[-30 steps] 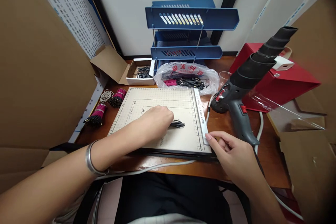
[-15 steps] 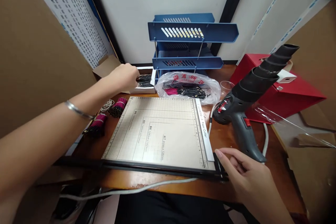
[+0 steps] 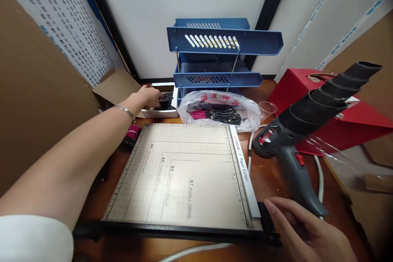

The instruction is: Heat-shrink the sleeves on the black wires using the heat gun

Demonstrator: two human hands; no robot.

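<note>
My left hand reaches into an open cardboard box at the back left, fingers curled down among thin black wire leads. Its fingertips are partly hidden, so what they grip cannot be seen. My right hand is beside the near right corner of a paper cutter, thumb and forefinger pinched together. Whatever that pinch holds, if anything, does not show. Left of the cutter lies a bundle of magenta and black leads, tied with a white band. More such leads fill a clear plastic bag.
A grey heat gun stands at the right with its nozzle pointing up, in front of a red box. Blue stacked trays rise at the back. A clear cup and a white cable are near the gun.
My left hand has gone deeper into the box, its fingers now lower among the leads. The view has shifted, and the cutter appears larger and nearer. My right hand keeps its pinch beside the cutter.
</note>
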